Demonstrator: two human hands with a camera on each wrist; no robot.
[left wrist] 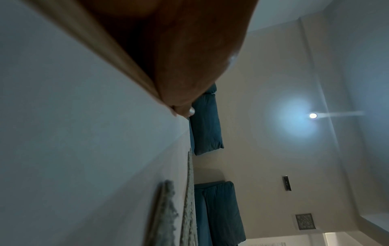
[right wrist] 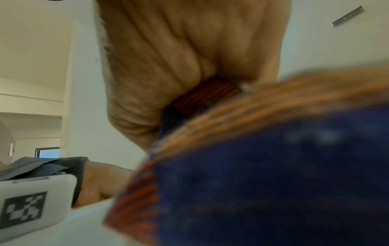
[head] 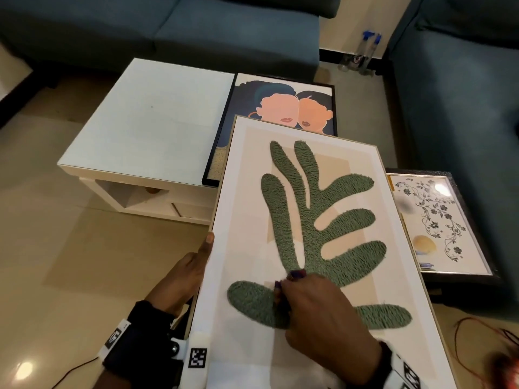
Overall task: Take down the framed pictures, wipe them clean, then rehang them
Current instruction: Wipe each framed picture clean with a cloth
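Judging by its thin rim, the leaf picture frame point(head: 306, 220) seems stiff, light and fragile, best held by its edges: left hand point(head: 185, 276) holding its left edge, right hand point(head: 323, 313) bunching a striped cloth point(head: 283, 287) on its face.

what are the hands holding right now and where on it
The left hand grips the leaf picture by its left frame edge, thumb on the front. The right hand bunches a blue and orange cloth against the picture's lower front.

White table point(head: 146, 127) (portrait picture point(head: 280, 108) atop).
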